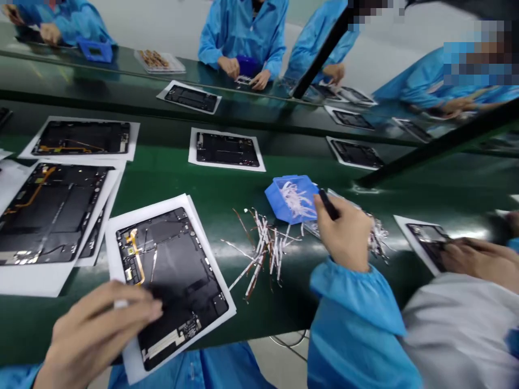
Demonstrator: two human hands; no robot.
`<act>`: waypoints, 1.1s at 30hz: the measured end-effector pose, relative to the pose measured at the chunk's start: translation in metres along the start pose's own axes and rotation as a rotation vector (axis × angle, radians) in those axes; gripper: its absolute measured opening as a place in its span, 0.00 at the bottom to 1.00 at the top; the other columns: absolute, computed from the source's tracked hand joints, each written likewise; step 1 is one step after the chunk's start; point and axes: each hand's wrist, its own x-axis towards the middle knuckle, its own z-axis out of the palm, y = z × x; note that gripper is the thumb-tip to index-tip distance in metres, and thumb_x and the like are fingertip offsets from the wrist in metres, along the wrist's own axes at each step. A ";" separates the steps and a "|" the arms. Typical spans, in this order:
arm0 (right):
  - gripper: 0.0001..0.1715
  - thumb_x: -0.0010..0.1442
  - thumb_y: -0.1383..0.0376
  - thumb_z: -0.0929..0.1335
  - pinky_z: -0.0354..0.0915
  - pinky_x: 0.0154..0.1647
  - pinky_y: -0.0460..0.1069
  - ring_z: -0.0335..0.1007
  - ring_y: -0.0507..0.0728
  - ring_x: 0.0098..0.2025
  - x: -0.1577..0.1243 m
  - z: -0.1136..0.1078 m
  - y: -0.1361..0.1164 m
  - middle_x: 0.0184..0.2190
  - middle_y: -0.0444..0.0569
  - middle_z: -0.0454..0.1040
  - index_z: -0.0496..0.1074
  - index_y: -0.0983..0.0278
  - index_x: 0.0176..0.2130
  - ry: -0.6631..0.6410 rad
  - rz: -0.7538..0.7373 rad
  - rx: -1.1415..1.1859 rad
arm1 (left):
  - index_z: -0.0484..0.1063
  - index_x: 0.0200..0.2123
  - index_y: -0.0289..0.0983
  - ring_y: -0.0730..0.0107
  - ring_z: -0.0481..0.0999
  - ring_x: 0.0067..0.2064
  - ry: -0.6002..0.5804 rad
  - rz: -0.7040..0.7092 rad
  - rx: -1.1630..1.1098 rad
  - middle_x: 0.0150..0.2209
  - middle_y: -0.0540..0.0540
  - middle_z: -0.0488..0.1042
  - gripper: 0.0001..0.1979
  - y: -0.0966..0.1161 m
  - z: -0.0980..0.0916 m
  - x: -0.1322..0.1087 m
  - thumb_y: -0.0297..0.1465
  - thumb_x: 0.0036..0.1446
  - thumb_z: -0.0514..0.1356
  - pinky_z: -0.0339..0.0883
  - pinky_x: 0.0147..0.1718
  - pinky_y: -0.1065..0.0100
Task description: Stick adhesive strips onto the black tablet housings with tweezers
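Observation:
An open tablet chassis [174,270] lies on a white sheet [121,227] in front of me, with an orange flex cable at its upper left. My left hand [97,335] rests on its lower left edge, fingers closed on a small white strip. My right hand [344,232] is raised over the belt to the right, gripping a black pen-like tool [327,204] beside a blue bin [290,199] of white strips. Loose white and brown strips [263,248] lie scattered between the chassis and the bin.
More open chassis on white sheets lie at the left [48,210] and across the green belt [227,149]. A neighbour's hand [474,259] and grey sleeve work on a chassis at the right. Other people in blue coats sit along the far side. A black bar [441,146] crosses the upper right.

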 end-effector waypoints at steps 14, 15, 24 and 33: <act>0.17 0.68 0.71 0.62 0.78 0.35 0.51 0.79 0.60 0.43 -0.159 0.066 -0.112 0.60 0.56 0.69 0.71 0.64 0.55 -0.541 -0.528 0.311 | 0.76 0.33 0.40 0.64 0.75 0.47 -0.111 -0.112 0.098 0.44 0.48 0.76 0.03 -0.072 0.045 0.064 0.32 0.58 0.67 0.66 0.49 0.58; 0.18 0.68 0.71 0.63 0.78 0.35 0.51 0.79 0.60 0.44 -0.158 0.066 -0.111 0.60 0.56 0.69 0.71 0.64 0.55 -0.541 -0.529 0.311 | 0.76 0.33 0.40 0.63 0.74 0.48 -0.123 -0.123 0.109 0.44 0.48 0.76 0.03 -0.072 0.045 0.064 0.32 0.59 0.66 0.65 0.49 0.57; 0.18 0.67 0.73 0.63 0.77 0.36 0.50 0.78 0.59 0.44 -0.157 0.064 -0.111 0.59 0.57 0.70 0.70 0.64 0.55 -0.547 -0.525 0.332 | 0.75 0.34 0.40 0.61 0.72 0.48 -0.208 -0.175 0.198 0.47 0.48 0.75 0.03 -0.070 0.047 0.066 0.30 0.61 0.63 0.61 0.47 0.57; 0.20 0.66 0.74 0.62 0.76 0.35 0.48 0.78 0.57 0.44 -0.156 0.063 -0.112 0.58 0.58 0.70 0.71 0.66 0.55 -0.570 -0.500 0.344 | 0.74 0.34 0.39 0.60 0.72 0.47 -0.232 -0.175 0.229 0.46 0.47 0.74 0.03 -0.067 0.044 0.069 0.31 0.62 0.63 0.61 0.47 0.56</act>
